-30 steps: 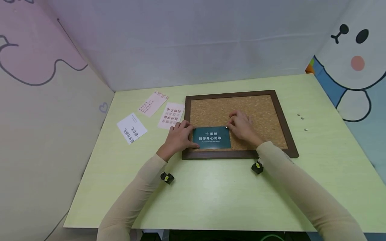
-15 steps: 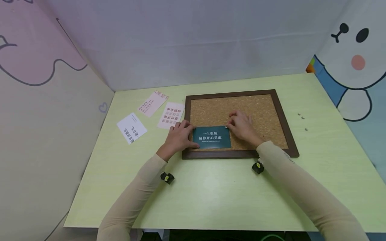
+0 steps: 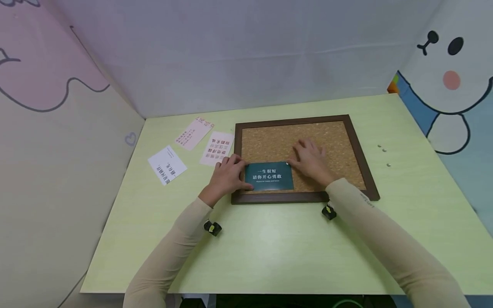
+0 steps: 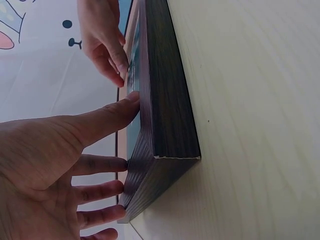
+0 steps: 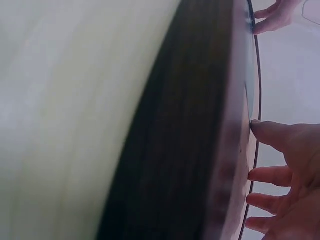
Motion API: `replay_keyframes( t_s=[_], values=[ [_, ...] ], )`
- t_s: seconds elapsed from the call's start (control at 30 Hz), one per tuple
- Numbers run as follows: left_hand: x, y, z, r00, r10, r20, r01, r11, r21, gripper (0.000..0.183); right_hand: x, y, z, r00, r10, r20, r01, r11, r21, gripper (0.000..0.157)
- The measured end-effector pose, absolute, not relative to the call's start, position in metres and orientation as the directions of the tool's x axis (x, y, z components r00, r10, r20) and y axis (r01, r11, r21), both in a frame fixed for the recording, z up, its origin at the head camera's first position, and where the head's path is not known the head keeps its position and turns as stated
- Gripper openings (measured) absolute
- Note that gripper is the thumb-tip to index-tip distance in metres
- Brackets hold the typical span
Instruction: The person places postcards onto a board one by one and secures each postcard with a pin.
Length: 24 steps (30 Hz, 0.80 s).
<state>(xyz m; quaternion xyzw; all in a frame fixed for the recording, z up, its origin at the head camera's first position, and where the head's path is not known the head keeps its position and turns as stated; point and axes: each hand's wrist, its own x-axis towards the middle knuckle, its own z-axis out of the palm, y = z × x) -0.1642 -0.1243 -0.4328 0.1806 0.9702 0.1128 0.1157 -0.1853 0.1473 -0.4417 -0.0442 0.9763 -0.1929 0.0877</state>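
Firstly, pink-and-white wall [image 3: 46,72], left of all fingers [image 4: 102,192]; pale green surface [image 3: 269,252] beneath; left hand [image 3: 227,175], fingers spread; teal card [image 3: 268,176] on corkboard [image 3: 265,143], between both hands' fingers, lettered “一生很短 请你开心勇敢”; right hand [image 3: 311,161], fingers spread, thumb [image 5: 274,135] at card corner; cartoon-face wall [image 3: 475,60], right.

Pale green table [image 3: 269,261]. Behind table: plain pale-lilac wall [image 3: 250,55]. Left of table: pink-and-white wall [image 3: 50,179], small heart [image 3: 130,139]. Right of table: cartoon-face wall [image 3: 473,167].
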Motion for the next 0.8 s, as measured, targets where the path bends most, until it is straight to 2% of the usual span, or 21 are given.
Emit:
replay_keyframes(
  t_s=[0.6, 0.8],
  values=[
    [-0.1620, -0.1243, -0.4327, -0.911, 0.367, -0.187, 0.306, 0.908, 0.287, 0.084, -0.1846, 0.1487, -0.4444, -0.979, -0.120, -0.167, -0.047, 0.922, -0.384, 0.063],
    [-0.1647, -0.1301, -0.4382, -0.927, 0.338, -0.164, 0.268, 0.900, 0.344, 0.070, -0.1836, 0.1480, -0.4435, -0.976, -0.123, -0.179, -0.045, 0.922, -0.385, 0.063]
  ],
)
